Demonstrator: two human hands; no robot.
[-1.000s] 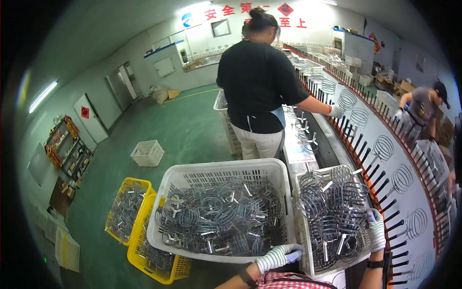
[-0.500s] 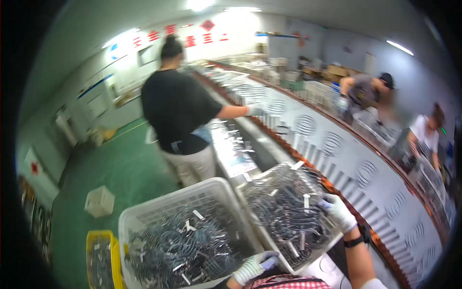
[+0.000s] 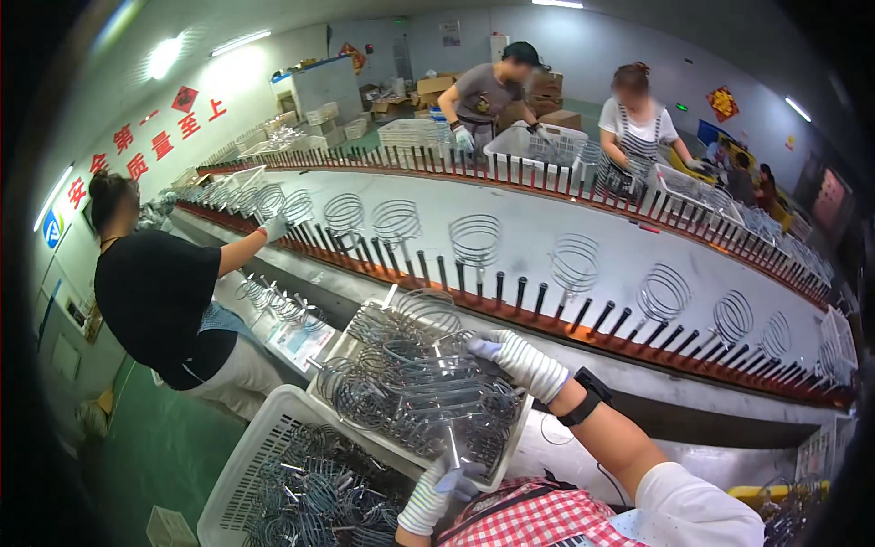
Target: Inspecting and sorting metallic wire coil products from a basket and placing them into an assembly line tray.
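Observation:
A white crate (image 3: 512, 453) in front of me holds a heap of coiled wire pieces (image 3: 401, 365) with short metal stems. My left hand (image 3: 436, 497), in a striped glove, is at the crate's near edge, its fingers closed round the upright silver stem of a wire coil (image 3: 444, 410). My right hand (image 3: 524, 362), gloved alike and with a black band on the wrist, reaches over the crate's right side. Its thumb and fingers are closed on the wires at the top of the heap. Which piece those wires belong to is hard to make out.
A larger white basket (image 3: 239, 453) of similar pieces stands at the left. Beyond runs a conveyor line (image 3: 538, 219) with a row of dark posts (image 3: 499, 284) and wire coils on it. A person in black (image 3: 164, 292) works at my left; two others stand across the line.
My view has swung to the right. My right hand has moved from the crate's right edge onto the heap, and my left hand from the crate's near corner to a stem.

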